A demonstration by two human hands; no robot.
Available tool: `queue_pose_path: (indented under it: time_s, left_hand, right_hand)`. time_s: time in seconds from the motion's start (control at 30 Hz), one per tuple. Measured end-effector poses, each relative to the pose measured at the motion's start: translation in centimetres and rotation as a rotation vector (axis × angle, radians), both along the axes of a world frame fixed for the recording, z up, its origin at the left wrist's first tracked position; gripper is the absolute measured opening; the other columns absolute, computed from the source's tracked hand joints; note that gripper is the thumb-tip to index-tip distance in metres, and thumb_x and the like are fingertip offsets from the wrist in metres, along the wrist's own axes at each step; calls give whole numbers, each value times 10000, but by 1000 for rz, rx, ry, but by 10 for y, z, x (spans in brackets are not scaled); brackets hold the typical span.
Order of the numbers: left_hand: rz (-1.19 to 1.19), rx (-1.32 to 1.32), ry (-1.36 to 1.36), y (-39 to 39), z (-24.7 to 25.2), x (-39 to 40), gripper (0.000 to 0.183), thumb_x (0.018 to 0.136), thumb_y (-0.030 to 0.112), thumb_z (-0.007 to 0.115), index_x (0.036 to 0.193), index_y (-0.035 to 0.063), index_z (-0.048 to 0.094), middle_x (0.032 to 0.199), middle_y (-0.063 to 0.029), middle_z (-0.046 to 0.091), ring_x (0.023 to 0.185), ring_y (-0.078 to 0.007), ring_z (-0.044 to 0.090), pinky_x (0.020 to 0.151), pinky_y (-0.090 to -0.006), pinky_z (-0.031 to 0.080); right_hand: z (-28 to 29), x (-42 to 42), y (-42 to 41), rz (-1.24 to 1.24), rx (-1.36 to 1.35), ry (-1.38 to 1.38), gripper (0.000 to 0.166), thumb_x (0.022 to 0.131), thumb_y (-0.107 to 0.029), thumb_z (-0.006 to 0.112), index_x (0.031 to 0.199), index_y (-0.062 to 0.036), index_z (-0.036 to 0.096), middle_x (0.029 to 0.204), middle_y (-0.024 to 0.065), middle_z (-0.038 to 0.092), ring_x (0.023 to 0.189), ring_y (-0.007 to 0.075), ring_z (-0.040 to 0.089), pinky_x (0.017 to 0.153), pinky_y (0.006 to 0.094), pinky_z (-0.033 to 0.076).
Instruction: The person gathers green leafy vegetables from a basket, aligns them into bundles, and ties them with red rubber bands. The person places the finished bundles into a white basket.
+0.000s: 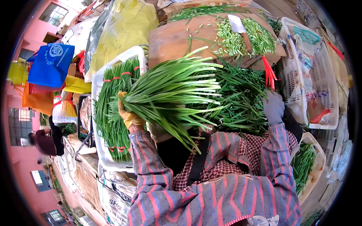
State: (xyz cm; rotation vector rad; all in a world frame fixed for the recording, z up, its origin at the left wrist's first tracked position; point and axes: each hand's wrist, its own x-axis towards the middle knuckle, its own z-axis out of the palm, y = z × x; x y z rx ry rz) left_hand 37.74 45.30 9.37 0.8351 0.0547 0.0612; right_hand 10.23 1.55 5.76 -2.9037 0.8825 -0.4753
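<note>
My left hand (pixel 127 110), in a yellow-orange glove, grips a loose bunch of garlic chives (pixel 175 84) by the leafy end. The pale cut stems fan out to the right. My right hand (pixel 273 107), in a grey glove, is at the lower end of a hank of red ties (pixel 269 72) beside the wooden board. Its fingers are partly hidden, so whether they pinch a tie is unclear. Between the hands lies a heap of loose chive leaves (pixel 240 99). Red-tied chive bundles (pixel 113 113) fill a white plastic crate (pixel 99 82) at my left.
A cleaver (pixel 237 25) with a wooden handle lies on chopped stems (pixel 260 36) on a wooden board (pixel 169 39). At right stand a white crate (pixel 333 107) holding plastic bags and a tub (pixel 316 172) with chives. A blue bag (pixel 51 66) and a person (pixel 46 142) are farther left.
</note>
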Motion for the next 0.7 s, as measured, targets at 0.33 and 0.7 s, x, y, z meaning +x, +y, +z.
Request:
queue_pose_path:
  time_s: [0.33,0.7]
  left_hand:
    - [-21,-13,-115,-24,37,-1,350,911,244,579,1235,111,574,940,-36,660,840,-183,631,753,-352,549]
    - [-156,-120,-319,30,7,13,481,972,260,437,1419,109,346,1143,-9,599,1068,-184,554,977,-393,456]
  right_hand:
    - [99,101,147,708,529,-395,306,815,-331,636,1006,-92,647,893,113,658,839,298,631,733,385,497]
    - [102,93,152,664,709,-154,321,864,-345,577,1085,-126,652,982,103,669,876,316,627,768,391,502]
